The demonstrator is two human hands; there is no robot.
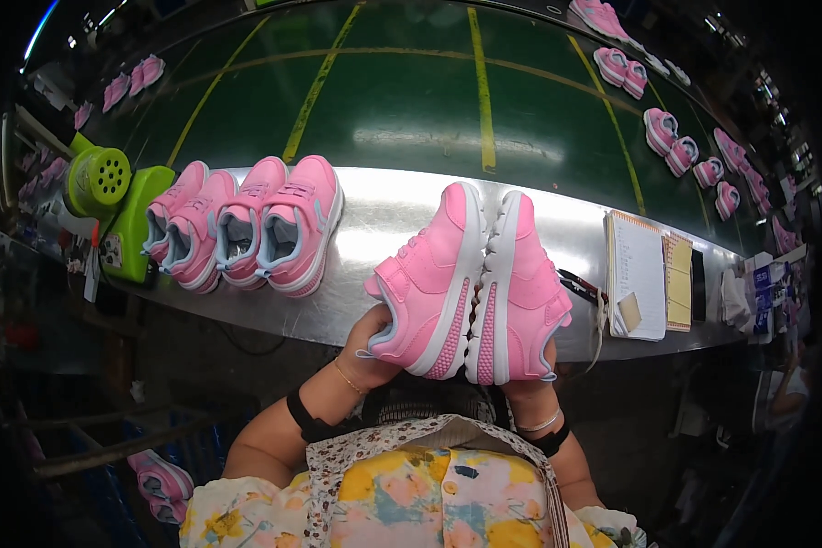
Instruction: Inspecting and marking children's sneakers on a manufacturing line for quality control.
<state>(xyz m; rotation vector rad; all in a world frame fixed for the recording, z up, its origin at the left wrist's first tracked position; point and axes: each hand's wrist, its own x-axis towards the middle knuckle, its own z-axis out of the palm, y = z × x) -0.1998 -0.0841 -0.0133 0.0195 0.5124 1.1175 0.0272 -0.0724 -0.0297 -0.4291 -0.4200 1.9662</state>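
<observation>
A pink child's sneaker (425,315) with a white sole and light-blue lining is held up by my left hand (367,354), whose fingers are hidden inside its opening. My right hand (528,389) holds the matching sneaker (522,315), and its fingers are mostly hidden by the shoe. Both shoes lie tipped on their sides, toes pointing away from me. Their white soles face each other, almost touching along the middle. To the left, a row of several pink sneakers (299,219) stands on the shiny metal table edge (365,233), heels toward me.
At the far left stands a bright green device with a round perforated head (103,183). On the right lie a notebook (644,265) and a red-and-black pen-like tool (579,285). Beyond the metal edge is a green conveyor belt (411,100) with yellow lines, carrying more pink shoes (621,71).
</observation>
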